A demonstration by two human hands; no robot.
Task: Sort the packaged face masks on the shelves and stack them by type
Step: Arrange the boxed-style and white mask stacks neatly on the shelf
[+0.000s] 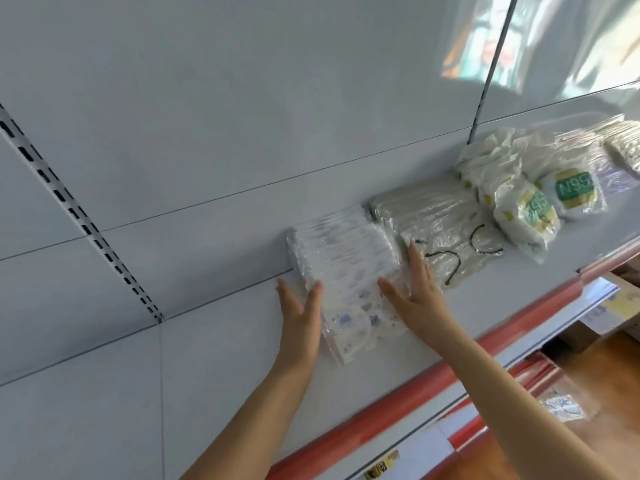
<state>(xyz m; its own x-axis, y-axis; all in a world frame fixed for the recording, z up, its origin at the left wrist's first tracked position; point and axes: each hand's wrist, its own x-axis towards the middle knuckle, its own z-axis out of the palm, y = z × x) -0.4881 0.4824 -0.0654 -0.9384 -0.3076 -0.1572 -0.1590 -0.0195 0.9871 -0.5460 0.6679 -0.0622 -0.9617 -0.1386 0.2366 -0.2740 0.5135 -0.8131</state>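
A stack of clear-wrapped white masks with a blue pattern [346, 261] lies on the white shelf [214, 368]. My left hand [300, 313] presses flat against the stack's left side, fingers straight. On the stack's right side my right hand [417, 292] presses with straight fingers. Just right of it lies a stack of clear packs with black ear loops [446, 233]. Farther right are several white N95 packs with green labels [530, 209], some tipped over.
More wrapped mask stacks [620, 147] sit at the far right of the shelf. A red price rail [433, 379] runs along the shelf's front edge. A slotted upright [79, 216] crosses the back panel on the left. A lower shelf with goods [564, 407] shows beneath.
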